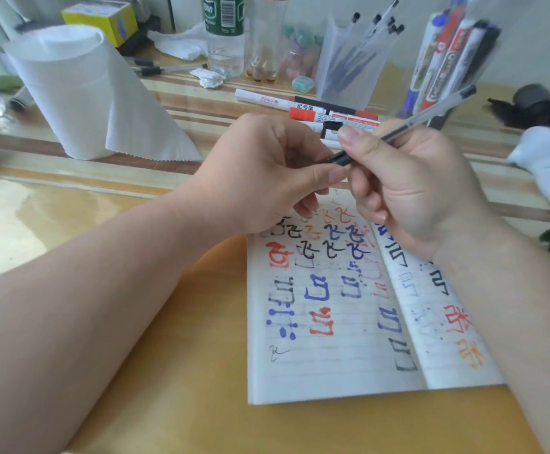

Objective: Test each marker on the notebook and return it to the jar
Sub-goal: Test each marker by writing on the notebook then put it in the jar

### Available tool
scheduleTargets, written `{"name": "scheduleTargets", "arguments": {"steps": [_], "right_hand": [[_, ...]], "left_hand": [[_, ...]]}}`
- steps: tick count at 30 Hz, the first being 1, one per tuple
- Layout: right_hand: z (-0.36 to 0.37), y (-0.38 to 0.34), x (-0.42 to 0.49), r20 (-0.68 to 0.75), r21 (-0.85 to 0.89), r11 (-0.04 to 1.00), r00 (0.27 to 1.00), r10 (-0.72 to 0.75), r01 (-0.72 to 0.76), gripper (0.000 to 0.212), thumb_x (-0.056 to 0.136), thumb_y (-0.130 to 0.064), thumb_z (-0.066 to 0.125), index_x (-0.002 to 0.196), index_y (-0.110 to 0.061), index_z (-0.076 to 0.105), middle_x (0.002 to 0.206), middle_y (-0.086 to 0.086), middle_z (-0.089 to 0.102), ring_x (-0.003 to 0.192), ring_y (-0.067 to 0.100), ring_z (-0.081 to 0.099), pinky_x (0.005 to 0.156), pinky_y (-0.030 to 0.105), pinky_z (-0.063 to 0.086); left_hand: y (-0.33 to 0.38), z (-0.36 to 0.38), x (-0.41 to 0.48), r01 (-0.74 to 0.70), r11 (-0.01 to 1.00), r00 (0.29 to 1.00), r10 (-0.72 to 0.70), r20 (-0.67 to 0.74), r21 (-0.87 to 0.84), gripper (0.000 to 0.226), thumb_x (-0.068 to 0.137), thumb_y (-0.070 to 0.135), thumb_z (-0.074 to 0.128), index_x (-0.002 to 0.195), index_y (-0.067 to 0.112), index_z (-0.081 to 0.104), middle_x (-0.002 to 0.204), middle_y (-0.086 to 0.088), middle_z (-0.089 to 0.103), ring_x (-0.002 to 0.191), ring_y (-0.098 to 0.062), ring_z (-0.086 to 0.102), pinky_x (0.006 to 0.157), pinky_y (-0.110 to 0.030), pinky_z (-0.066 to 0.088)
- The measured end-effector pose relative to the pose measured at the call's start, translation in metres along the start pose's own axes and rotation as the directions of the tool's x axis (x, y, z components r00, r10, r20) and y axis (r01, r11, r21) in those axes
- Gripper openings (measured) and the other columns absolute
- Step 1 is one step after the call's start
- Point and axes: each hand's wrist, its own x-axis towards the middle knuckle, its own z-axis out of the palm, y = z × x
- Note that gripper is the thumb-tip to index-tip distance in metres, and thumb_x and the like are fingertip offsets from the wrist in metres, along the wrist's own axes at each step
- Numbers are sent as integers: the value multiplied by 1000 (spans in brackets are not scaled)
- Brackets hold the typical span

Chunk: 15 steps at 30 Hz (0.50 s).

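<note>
Gripping pen (431,115) barrel, right hand (414,188) fingers curled, left hand (260,172) fingers pinching its end, above notebook (332,362).

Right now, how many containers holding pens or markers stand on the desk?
2: a frosted cup of thin pens at back centre, a clear jar of markers at back right.
</note>
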Motion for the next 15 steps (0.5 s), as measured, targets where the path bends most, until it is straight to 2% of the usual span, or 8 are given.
{"name": "scheduleTargets", "arguments": {"steps": [3,5,8,10,11,13,15], "right_hand": [[5,4,3,-47,-31,998,997,-54,53,39,99,-18,66,64,-6,53,55,11,39,36,16,29,40,19,25],[6,4,5,-79,17,996,993,-87,89,29,97,-14,68,71,-10,56,53,10,39,39,15,30,41,20,25],[3,1,6,-140,134,984,985,-97,116,8,87,-16,66,81,-15,63,55,8,51,43,18,39,43,22,31],[0,1,5,-175,164,976,978,-114,144,5,86,-15,62,81,-15,64,57,8,55,44,19,43,43,23,33],[-1,2,4,-186,147,975,973,-136,165,6,87,-14,61,81,-14,63,57,7,56,44,19,43,43,24,33],[-2,3,4,-198,67,974,960,-198,215,9,91,-14,61,82,-13,61,58,5,56,44,20,43,41,24,33],[-5,2,4,-225,-34,963,937,-269,268,11,91,-15,63,81,-14,62,58,3,57,45,17,45,42,24,35]], "left_hand": [[0,2,3,58,998,998,-58,7,-1,15,91,24,79,78,19,73,63,10,74,54,-11,72,52,-19,54],[0,4,4,57,998,998,-56,-14,22,14,91,26,79,80,21,73,66,10,74,55,-12,72,50,-22,54],[2,3,5,49,994,998,-45,-48,97,14,91,31,79,80,30,69,67,20,72,54,-10,71,54,-29,60],[1,2,5,61,987,997,-55,-46,147,9,90,34,78,84,32,71,67,24,71,56,-9,70,61,-32,60],[1,2,5,63,978,998,-57,-33,200,7,89,37,78,92,32,74,69,22,71,59,-6,70,66,-31,59],[0,4,6,77,943,997,-77,-14,325,33,87,46,77,117,33,73,76,21,71,69,2,67,71,-25,57],[-2,5,6,99,927,994,-108,5,362,58,86,49,76,139,35,60,82,23,72,76,10,64,69,-13,52]]}}
